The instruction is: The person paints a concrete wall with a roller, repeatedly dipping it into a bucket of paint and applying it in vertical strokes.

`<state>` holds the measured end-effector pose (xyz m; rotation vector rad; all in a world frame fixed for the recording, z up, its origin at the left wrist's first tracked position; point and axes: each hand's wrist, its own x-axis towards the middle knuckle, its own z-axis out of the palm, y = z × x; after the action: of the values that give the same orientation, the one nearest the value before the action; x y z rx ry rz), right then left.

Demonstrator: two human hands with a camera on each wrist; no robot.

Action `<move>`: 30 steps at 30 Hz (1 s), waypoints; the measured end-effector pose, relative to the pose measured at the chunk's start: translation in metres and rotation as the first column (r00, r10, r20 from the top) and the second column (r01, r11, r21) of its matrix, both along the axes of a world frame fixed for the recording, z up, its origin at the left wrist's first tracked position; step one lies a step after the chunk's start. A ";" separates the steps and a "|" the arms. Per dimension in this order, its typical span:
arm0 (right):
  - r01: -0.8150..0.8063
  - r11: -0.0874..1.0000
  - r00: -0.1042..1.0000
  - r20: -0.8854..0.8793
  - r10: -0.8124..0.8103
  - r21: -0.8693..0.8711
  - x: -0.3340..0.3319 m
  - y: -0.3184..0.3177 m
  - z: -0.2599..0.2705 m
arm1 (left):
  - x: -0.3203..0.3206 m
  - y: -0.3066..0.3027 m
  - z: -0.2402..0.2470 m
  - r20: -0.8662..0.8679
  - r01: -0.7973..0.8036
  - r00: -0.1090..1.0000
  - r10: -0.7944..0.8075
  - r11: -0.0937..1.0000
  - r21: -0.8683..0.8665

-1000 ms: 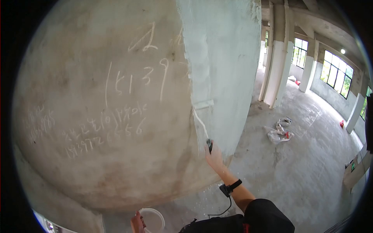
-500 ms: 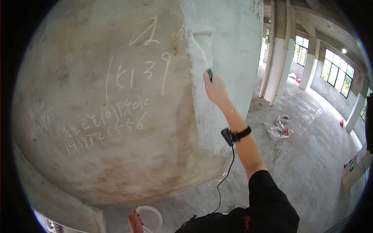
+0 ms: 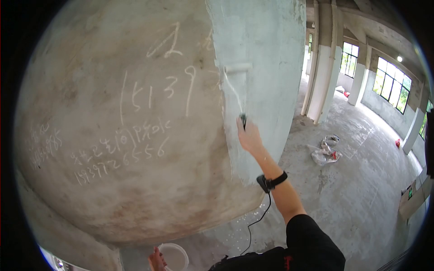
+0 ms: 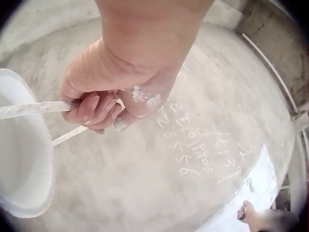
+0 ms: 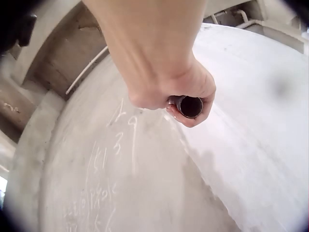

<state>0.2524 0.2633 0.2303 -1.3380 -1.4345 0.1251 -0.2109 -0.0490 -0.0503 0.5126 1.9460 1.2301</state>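
My right hand (image 3: 249,137) grips the dark handle of a paint roller (image 3: 238,67). The roller's white sleeve lies level against the pale painted strip (image 3: 266,99) of the wall, close to its left edge. In the right wrist view, the fingers wrap round the handle, whose hollow round end (image 5: 191,107) faces the camera. Low in the head view, my left hand (image 3: 156,260) is beside a white bucket (image 3: 186,258). The left wrist view shows that hand's curled fingers holding the bucket's handle (image 4: 34,109); white paint is smeared on the thumb side.
Bare brown-grey wall (image 3: 117,189) with chalk writing (image 3: 156,92) spreads left of the painted strip. White drips (image 3: 237,235) spot the floor below. Clear plastic bags (image 3: 326,153) lie on the concrete floor to the right, with pillars (image 3: 322,81) and windows beyond. A cable (image 3: 250,230) hangs from my right wrist camera.
My right hand first swept the roller up the painted strip, then brought it partway down again. The left hand has stayed at the bucket, shifting only slightly.
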 end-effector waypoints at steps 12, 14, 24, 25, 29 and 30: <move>-0.039 0.860 0.997 -0.073 0.002 -0.509 -0.006 -0.093 -0.258 | 0.039 0.007 0.041 0.137 0.047 0.990 -0.045 0.999 -0.017; -0.033 0.833 0.998 -0.057 0.002 -0.552 -0.010 -0.102 -0.291 | 0.040 0.006 0.045 0.133 0.069 0.989 -0.067 0.997 -0.016; -0.026 0.878 0.993 -0.117 -0.034 -0.478 -0.012 -0.090 -0.267 | 0.050 0.004 0.057 0.136 0.097 0.986 -0.096 0.995 -0.002; -0.022 0.884 0.993 -0.114 -0.036 -0.468 -0.014 -0.080 -0.248 | 0.051 0.005 0.056 0.131 0.091 0.987 -0.089 0.996 -0.009; -0.008 0.976 0.991 -0.130 -0.021 -0.219 -0.011 -0.044 -0.162 | 0.054 0.004 0.057 0.086 0.113 0.990 -0.111 0.993 -0.022; 0.010 0.983 0.993 -0.118 -0.032 -0.184 -0.007 -0.035 -0.134 | 0.053 0.006 0.055 0.096 0.104 0.990 -0.099 0.994 -0.046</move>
<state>0.2450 0.2282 0.0962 -1.4689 -1.3314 0.3252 -0.1580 -0.0429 0.0052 0.5121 1.8446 1.1185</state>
